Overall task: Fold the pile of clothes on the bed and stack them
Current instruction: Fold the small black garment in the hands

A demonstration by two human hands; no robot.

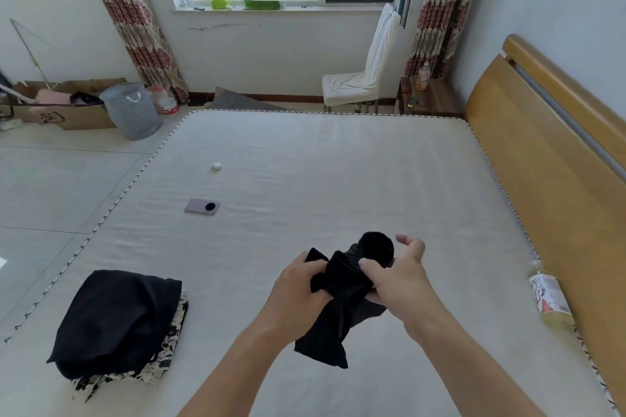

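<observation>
At seven o'clock on the mattress [305,162], a folded black garment [115,325] is lying on a black-and-white patterned one [169,342], evidently the finished stack. Toward five o'clock, the left hand [298,294] is gripping a small black garment [342,298], held above the mattress for arranging; it is possibly socks. The right hand [396,284] is pinching its upper edge, forefinger extended.

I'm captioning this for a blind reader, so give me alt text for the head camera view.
Both hands, left hand and right hand, grip a crumpled black garment above a bare mattress. At left lies a stack of folded clothes, black on top; farther off, a phone.
</observation>
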